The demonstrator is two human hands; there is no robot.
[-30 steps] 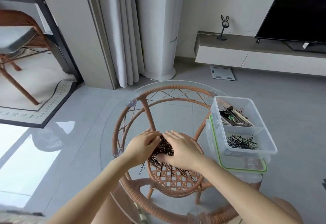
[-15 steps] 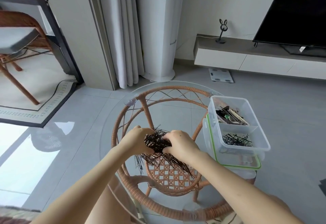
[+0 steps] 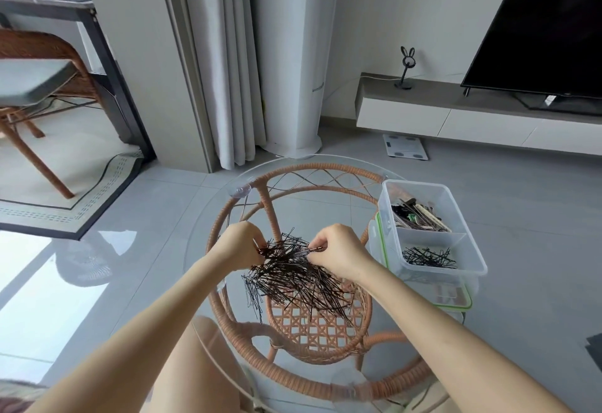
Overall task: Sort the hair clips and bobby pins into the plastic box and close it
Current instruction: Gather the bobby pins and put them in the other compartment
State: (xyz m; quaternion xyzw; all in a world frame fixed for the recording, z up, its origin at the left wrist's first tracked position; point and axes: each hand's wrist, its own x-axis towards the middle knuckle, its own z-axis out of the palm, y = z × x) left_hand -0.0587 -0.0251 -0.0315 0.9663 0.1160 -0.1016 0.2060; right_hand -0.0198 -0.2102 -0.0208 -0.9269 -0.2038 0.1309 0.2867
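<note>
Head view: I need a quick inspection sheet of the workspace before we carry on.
Surface: round glass tabletop on a rattan frame.
Job's things: loose bobby pins heaped at centre; plastic box open at the right, standing on its lid; hair clips in the far compartment, sorted bobby pins in the near one.
Clutter: nothing seen.
Grippers: left hand grips the heap; right hand pinches pins at its top.
Cables: white cable along the TV console.
Surroundings: television, curtain, floor scale, rattan chair.
</note>
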